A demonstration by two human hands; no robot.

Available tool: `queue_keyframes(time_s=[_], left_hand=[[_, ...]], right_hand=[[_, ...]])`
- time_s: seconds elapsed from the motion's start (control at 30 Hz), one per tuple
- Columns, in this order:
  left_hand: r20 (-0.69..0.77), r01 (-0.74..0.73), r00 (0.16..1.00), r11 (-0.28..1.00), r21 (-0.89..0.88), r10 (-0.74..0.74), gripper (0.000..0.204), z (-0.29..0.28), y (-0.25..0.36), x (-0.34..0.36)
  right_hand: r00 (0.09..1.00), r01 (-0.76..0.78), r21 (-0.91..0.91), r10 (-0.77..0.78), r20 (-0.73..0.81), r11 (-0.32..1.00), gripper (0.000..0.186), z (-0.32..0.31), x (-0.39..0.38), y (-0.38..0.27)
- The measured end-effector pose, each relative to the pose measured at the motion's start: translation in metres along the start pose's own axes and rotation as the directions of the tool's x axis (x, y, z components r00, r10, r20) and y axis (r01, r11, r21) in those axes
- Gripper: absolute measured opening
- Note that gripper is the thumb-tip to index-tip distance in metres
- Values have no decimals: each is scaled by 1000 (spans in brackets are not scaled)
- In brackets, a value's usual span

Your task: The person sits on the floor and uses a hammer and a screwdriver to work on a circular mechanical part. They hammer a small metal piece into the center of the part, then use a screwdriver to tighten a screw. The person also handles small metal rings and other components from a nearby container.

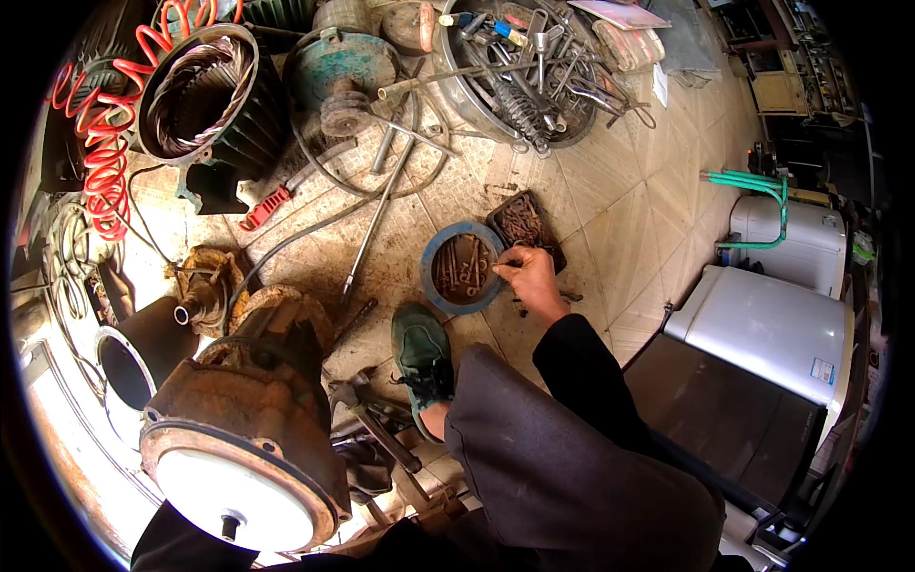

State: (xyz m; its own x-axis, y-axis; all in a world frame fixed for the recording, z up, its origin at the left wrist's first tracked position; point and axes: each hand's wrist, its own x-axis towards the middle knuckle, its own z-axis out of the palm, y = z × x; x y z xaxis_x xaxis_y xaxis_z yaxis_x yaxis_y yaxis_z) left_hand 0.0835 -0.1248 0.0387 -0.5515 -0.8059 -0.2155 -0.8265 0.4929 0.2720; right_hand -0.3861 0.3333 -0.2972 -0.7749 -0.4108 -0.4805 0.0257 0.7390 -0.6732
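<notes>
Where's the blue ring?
Centre of the head view: the blue ring lies on the floor, directly left of the right hand and beyond the green shoe.

Below you is a tiled floor (605, 176), pale with diagonal seams (and well speckled with brown dirt). Your green shoe (419, 343) stands on it, near a blue-rimmed round container (428, 269) and the dark tray (557, 250) just beside that. Farther from you, the floor carries a long metal rod (383, 205), a red-handled tool (265, 210), a finned motor housing (262, 119) and a wide metal basin (461, 98).
</notes>
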Motion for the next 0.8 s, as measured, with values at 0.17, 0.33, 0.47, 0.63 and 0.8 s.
queue_keyframes(time_s=[0.17,0.33,0.47,0.63,0.8], left_hand=[[-1,-12,1000,1000,-11,12,33,-1,-2,0],[-25,-28,999,999,-28,27,33,-6,0,-4],[-26,-26,999,999,-41,25,33,-7,-2,-6],[-22,-14,1000,999,-44,13,33,-6,-6,-5],[-8,-5,1000,999,-47,5,33,-4,-8,-4]], right_hand=[[997,-75,72,77,-25,995,10,3,-5,-7],[980,82,-181,-112,-162,980,13,10,-7,-12],[949,274,-518,-315,8,811,7,9,-5,-23],[955,278,-678,-272,119,681,11,21,-3,-28],[940,325,-717,-293,174,616,13,22,-3,-34]])
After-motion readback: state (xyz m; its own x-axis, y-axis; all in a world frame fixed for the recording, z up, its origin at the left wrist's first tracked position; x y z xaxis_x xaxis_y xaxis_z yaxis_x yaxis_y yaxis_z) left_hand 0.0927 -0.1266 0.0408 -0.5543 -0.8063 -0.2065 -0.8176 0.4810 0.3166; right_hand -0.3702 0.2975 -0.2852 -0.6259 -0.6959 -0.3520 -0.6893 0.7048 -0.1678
